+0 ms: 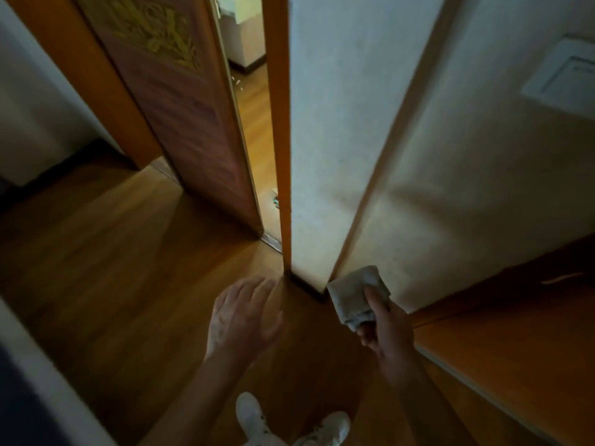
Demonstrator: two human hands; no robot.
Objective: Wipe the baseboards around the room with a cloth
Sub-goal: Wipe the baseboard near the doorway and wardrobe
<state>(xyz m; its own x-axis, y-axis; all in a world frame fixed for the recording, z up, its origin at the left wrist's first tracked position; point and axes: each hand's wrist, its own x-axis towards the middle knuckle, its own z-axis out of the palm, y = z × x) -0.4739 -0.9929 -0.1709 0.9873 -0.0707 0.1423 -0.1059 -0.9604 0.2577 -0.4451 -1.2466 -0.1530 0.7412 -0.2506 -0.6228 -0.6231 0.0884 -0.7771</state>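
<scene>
Right hand (384, 329) gripped a folded grey cloth (352, 292), one finger along its top. The cloth sat low at the wall corner, just beside the dark baseboard (307, 287); contact unclear. Left hand (241, 313) was open, fingers spread over the wooden floor (112, 252), holding nothing. Door (180, 123) stood ajar behind.

A single view is given, taken from the head and aimed forward and steeply down at a wall corner (356, 220) and the floor (128, 252). The left hand (244, 313) and the right hand (386, 329), with the cloth (351, 294) held, are seen close, low in the frame. Shoes (331, 424) are caught at the bottom edge. Straight lines are splayed by the wide lens.
</scene>
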